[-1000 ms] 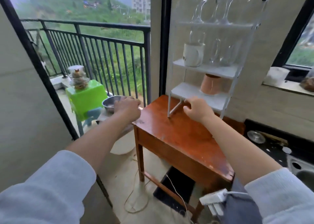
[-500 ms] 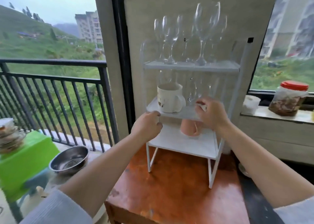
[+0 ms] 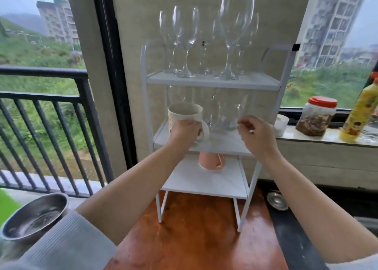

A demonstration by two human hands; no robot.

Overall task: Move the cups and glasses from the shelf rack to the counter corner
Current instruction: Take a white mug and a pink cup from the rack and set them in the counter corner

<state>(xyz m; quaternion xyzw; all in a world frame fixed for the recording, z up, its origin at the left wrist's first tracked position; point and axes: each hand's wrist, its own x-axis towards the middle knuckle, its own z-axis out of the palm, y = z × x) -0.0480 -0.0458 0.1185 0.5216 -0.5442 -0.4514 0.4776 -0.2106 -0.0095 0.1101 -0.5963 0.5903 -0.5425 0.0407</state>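
Left hand (image 3: 185,129) wrapped round white mug (image 3: 184,114) on middle tier of white shelf rack (image 3: 212,81). Right hand (image 3: 255,134) fingers curled at clear glass (image 3: 233,114) beside mug, grip unclear. Wine glasses (image 3: 229,34) upright on top tier. Pink cup (image 3: 210,163) on bottom tier. Rack on wooden table (image 3: 194,239).

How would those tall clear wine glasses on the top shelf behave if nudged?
The tall clear wine glasses would probably tip easily: wide bowls on thin stems over small feet. They stand crowded, so one may knock another. Thin glass looks fragile.
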